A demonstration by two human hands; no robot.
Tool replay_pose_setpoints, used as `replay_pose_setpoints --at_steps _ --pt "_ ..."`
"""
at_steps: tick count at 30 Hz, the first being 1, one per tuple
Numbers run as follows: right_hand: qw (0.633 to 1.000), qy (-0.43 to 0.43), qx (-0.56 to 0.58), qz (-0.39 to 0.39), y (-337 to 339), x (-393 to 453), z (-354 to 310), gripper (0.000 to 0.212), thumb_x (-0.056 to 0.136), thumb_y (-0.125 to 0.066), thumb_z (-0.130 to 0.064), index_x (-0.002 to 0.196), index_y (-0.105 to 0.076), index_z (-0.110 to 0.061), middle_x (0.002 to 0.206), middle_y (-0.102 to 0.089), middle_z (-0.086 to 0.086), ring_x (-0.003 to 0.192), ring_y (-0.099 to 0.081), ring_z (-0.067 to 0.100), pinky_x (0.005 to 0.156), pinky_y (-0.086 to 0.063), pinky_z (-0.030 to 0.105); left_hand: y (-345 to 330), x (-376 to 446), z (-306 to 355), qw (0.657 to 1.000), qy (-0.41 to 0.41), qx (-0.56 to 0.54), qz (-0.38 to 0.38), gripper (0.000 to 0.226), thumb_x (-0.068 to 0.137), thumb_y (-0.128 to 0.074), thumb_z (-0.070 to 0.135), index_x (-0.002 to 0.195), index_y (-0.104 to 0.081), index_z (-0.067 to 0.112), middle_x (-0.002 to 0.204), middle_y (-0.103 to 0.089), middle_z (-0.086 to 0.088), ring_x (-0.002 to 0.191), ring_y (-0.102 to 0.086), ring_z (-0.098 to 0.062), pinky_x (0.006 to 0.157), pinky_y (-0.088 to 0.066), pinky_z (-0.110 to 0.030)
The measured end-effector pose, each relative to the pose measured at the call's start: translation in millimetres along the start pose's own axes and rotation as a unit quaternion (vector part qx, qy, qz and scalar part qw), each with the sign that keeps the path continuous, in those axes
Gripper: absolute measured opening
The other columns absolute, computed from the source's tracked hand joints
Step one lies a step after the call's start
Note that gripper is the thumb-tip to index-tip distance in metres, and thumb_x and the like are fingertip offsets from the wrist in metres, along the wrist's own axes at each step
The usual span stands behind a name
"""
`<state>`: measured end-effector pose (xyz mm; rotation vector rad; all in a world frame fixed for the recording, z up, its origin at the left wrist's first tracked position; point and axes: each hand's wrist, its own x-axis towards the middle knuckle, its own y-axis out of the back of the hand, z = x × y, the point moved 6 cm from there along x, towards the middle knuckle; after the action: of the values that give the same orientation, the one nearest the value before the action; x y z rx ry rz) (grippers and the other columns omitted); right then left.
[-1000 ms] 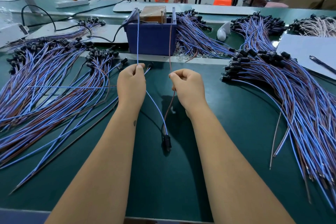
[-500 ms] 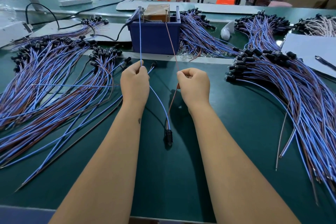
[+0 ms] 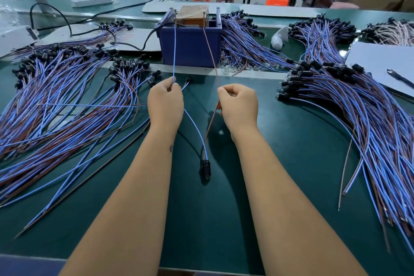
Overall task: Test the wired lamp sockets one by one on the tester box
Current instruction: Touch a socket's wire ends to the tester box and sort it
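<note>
A dark blue tester box (image 3: 190, 46) with a brown block on top stands at the middle back of the green table. My left hand (image 3: 165, 103) pinches the blue wire (image 3: 174, 51), whose end reaches up to a metal pin on the box's left side. My right hand (image 3: 238, 105) pinches the brown wire (image 3: 211, 56), which runs up to the pin on the right. Both wires drop between my forearms to one black lamp socket (image 3: 205, 169) lying on the mat.
Large heaps of wired sockets (image 3: 67, 101) spread over the left side and more wired sockets (image 3: 358, 107) over the right. A grey sheet (image 3: 380, 63) with a pen lies far right. A black cable (image 3: 134, 46) leads to the box. A power strip (image 3: 91, 2) sits behind.
Both hands have stayed in place with their wires. The brown wire's upper end has swung to the right-hand pin on the box; the socket lies a little nearer my hands.
</note>
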<state>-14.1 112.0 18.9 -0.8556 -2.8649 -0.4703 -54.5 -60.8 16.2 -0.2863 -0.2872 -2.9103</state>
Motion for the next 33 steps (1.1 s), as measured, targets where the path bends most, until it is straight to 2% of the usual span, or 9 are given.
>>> replay_pose_setpoints --at_steps 7,11,14,16,20,24,26,29,33 --pt "1.0 -0.001 0.006 -0.003 0.1 -0.2 -0.5 0.016 0.087 -0.058 -0.015 0.076 -0.069 -0.015 0.061 -0.063 -0.004 0.065 -0.062 0.018 0.069 -0.054 0.035 -1.8 1.9 -1.1 1.0 0.006 0.011 -0.003 0.029 0.09 -0.041 0.009 0.063 -0.037 0.018 0.053 -0.026 0.006 0.045 -0.018 -0.01 0.04 -0.017 -0.021" --pt "1.0 -0.004 0.009 -0.004 0.4 0.0 -0.4 0.017 0.088 -0.059 -0.015 0.074 -0.068 -0.017 0.06 -0.062 -0.005 0.063 -0.061 0.017 0.067 -0.053 0.033 -1.3 2.8 -1.5 1.0 0.014 0.008 0.003 0.033 0.093 -0.041 0.01 0.062 -0.047 0.02 0.055 -0.029 0.005 0.043 -0.02 -0.008 0.04 -0.02 -0.019" --pt "1.0 -0.005 0.013 -0.005 0.5 -0.5 -1.0 0.018 0.087 -0.058 -0.014 0.072 -0.066 -0.019 0.058 -0.062 -0.005 0.06 -0.059 0.015 0.065 -0.052 0.032 -0.2 5.2 -1.5 1.0 0.019 0.01 0.009 0.023 0.092 -0.041 0.01 0.075 -0.054 0.001 0.057 -0.03 0.002 0.044 -0.02 -0.009 0.042 -0.019 -0.022" --pt "1.0 -0.004 0.013 -0.005 0.9 -0.5 -1.3 0.018 0.087 -0.058 -0.014 0.073 -0.067 -0.018 0.059 -0.062 -0.005 0.061 -0.059 0.015 0.067 -0.053 0.034 -0.3 6.5 -1.9 1.0 0.019 0.012 0.011 0.022 0.092 -0.041 0.01 0.078 -0.053 -0.003 0.057 -0.029 0.002 0.045 -0.019 -0.01 0.043 -0.019 -0.023" --pt "1.0 -0.003 0.012 -0.008 1.2 -0.1 -1.3 0.018 0.088 -0.058 -0.015 0.073 -0.067 -0.018 0.058 -0.062 -0.005 0.061 -0.059 0.015 0.068 -0.054 0.035 -1.8 6.5 -0.2 1.0 0.017 0.011 0.004 0.018 0.092 -0.04 0.009 0.08 -0.054 0.012 0.059 -0.031 -0.001 0.048 -0.02 -0.012 0.048 -0.02 -0.025" --pt "1.0 -0.003 0.014 -0.006 1.1 -0.6 -1.4 0.018 0.088 -0.058 -0.014 0.073 -0.067 -0.018 0.058 -0.061 -0.005 0.059 -0.058 0.014 0.067 -0.054 0.035 -1.9 7.5 -1.3 1.0 0.016 0.015 0.001 0.016 0.092 -0.04 0.01 0.082 -0.053 0.014 0.064 -0.032 -0.005 0.052 -0.021 -0.015 0.051 -0.021 -0.029" --pt "1.0 -0.005 0.019 -0.007 0.7 -0.6 -1.1 0.016 0.088 -0.058 -0.014 0.075 -0.068 -0.017 0.058 -0.061 -0.005 0.059 -0.058 0.014 0.069 -0.055 0.038 -2.6 7.3 -1.7 1.0 0.01 0.017 0.0 0.017 0.09 -0.04 0.009 0.075 -0.046 0.005 0.059 -0.03 -0.002 0.05 -0.02 -0.013 0.049 -0.019 -0.027" --pt "1.0 -0.007 0.022 -0.006 0.8 -0.7 -1.2 0.017 0.088 -0.058 -0.014 0.073 -0.067 -0.019 0.057 -0.06 -0.007 0.059 -0.058 0.014 0.069 -0.055 0.038 -2.5 7.4 -3.2 1.0 0.011 0.02 0.002 0.02 0.09 -0.04 0.008 0.076 -0.045 -0.005 0.055 -0.027 0.003 0.047 -0.018 -0.012 0.046 -0.017 -0.026" --pt "1.0 -0.006 0.02 -0.007 1.1 -1.0 -2.0 0.016 0.088 -0.059 -0.015 0.075 -0.067 -0.018 0.059 -0.061 -0.006 0.063 -0.06 0.017 0.07 -0.056 0.039 -1.8 7.4 -2.2 1.0 0.022 0.022 0.002 0.019 0.091 -0.04 0.01 0.082 -0.057 0.011 0.061 -0.032 -0.002 0.049 -0.02 -0.013 0.051 -0.02 -0.029"
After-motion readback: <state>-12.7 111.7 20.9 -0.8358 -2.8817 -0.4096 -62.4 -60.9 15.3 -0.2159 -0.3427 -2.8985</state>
